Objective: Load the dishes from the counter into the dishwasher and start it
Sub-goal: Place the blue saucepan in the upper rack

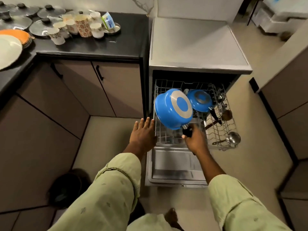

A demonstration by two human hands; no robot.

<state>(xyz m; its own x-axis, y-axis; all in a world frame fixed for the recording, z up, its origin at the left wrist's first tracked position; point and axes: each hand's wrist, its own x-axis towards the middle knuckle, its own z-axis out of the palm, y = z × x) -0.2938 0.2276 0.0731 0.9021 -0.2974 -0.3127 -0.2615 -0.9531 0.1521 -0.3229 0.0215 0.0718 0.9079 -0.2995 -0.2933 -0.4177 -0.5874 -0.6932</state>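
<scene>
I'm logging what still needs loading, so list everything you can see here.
large saucepan: one, blue, bottom up over the rack
small saucepan: one, blue, bottom up in the rack
rack: one, grey wire, pulled out of the dishwasher
ladles and spoons: several, steel, rack's right side
cups: several, cream patterned, black counter
lids: several, steel, counter's back left
plates: a few, orange and white, counter's left edge
tub: one, white with blue label, beside the cups
left hand: open, by the rack's left edge
right hand: grips the large saucepan's black handle

Blue saucepan (171,109), black counter (100,45), orange plate (16,35), floral cups (82,25).
</scene>
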